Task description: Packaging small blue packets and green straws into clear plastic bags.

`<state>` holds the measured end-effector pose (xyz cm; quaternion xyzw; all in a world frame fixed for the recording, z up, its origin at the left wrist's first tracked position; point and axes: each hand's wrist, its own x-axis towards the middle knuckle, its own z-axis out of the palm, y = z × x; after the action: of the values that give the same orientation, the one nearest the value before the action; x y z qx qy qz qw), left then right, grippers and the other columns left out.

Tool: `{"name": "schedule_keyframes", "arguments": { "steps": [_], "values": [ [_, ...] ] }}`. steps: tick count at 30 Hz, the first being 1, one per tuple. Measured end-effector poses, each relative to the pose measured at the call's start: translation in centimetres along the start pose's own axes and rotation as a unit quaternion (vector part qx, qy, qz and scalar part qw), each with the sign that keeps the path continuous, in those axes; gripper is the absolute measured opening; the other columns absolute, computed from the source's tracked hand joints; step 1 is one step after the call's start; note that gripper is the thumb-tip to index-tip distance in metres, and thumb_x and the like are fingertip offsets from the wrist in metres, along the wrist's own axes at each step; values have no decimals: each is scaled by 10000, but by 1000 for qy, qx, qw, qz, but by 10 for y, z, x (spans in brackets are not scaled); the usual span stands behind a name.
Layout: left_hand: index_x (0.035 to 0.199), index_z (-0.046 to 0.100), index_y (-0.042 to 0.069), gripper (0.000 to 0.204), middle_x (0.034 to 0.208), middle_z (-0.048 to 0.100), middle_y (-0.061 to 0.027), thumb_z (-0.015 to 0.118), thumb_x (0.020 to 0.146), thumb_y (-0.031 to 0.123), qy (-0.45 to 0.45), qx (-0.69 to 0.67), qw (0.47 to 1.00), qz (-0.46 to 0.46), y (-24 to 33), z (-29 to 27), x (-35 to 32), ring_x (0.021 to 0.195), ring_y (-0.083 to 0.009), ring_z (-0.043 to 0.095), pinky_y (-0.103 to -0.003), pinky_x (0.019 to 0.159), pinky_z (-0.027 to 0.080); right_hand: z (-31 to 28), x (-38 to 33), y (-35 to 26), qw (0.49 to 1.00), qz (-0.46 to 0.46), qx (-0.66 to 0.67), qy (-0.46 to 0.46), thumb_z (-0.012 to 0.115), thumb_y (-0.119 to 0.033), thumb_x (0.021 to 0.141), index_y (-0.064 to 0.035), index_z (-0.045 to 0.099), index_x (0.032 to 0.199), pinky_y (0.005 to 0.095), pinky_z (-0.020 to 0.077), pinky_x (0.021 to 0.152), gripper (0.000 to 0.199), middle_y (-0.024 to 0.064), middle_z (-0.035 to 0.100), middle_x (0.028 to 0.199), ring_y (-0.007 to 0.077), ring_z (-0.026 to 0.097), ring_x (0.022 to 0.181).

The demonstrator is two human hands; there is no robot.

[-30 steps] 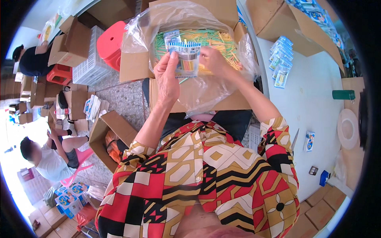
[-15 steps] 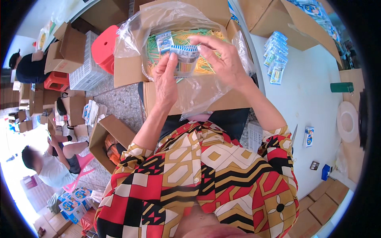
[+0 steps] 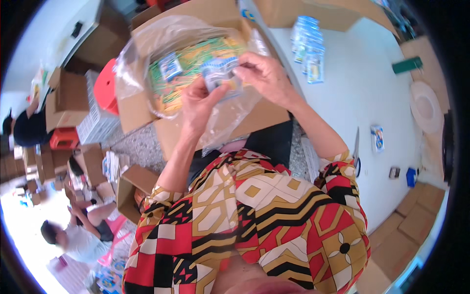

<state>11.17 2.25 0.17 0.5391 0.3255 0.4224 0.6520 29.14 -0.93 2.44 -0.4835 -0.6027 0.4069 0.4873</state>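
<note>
A small clear packet with blue-and-white print (image 3: 215, 73) is held over a cardboard box (image 3: 223, 10). My left hand (image 3: 198, 105) grips its lower left side, thumb in front. At its upper right edge my right hand (image 3: 264, 78) pinches it between thumb and fingers. Slight blur hides what is inside. Below lie many thin green, yellow and orange plastic sticks (image 3: 196, 54), in a clear plastic liner (image 3: 132, 54). A second packet (image 3: 170, 67) rests on the sticks, left of my hands.
On the white table (image 3: 338, 108) at right lie a row of packets (image 3: 308, 49), a single packet (image 3: 377, 138), scissors (image 3: 357, 152) and a green cylinder (image 3: 407, 65). A red stool (image 3: 106, 88) stands left of the box. Two people (image 3: 81, 230) are farther left.
The view has shifted, so the box appears farther left and the scissors show more. My right fingers have closed on the packet's upper edge; the packet is tilted differently.
</note>
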Motion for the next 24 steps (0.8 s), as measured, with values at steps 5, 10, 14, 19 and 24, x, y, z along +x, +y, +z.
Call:
{"name": "schedule_keyframes", "arguments": {
  "steps": [5,10,14,19,24],
  "values": [
    [968,629,-23,188,870,648,-31,641,781,-8,-57,28,998,18,-4,25,-5,774,-77,582,-231,720,473,-13,-37,4,1000,16,-10,21,650,-159,801,2,598,953,244,482,669,228,52,624,817,102,584,740],
    [1136,533,-3,336,947,610,-41,614,810,9,-123,68,990,8,-4,43,-6,836,-90,576,-217,750,466,-68,-74,25,992,74,21,100,629,-98,818,-20,604,1071,240,471,759,267,21,637,924,82,579,830],
    [1093,560,-10,283,927,623,-50,607,814,8,-93,59,994,6,-16,25,-3,819,-91,584,-220,749,473,-137,-93,57,979,114,-45,163,623,-113,819,-17,622,1026,238,465,737,228,21,646,892,69,571,800],
    [1029,595,-18,205,894,643,-70,597,830,30,-78,90,993,-26,-18,6,-2,796,-100,598,-217,745,475,-173,-91,108,937,149,-228,219,641,-150,792,-20,619,972,248,448,671,223,33,632,798,79,540,712],
    [1034,589,-16,206,903,643,-71,592,834,33,-57,107,992,-30,-18,-10,0,814,-107,599,-233,756,482,-174,-78,118,918,107,-274,267,682,-155,754,-11,594,911,245,436,615,230,30,563,769,94,501,658]
  ]
}}
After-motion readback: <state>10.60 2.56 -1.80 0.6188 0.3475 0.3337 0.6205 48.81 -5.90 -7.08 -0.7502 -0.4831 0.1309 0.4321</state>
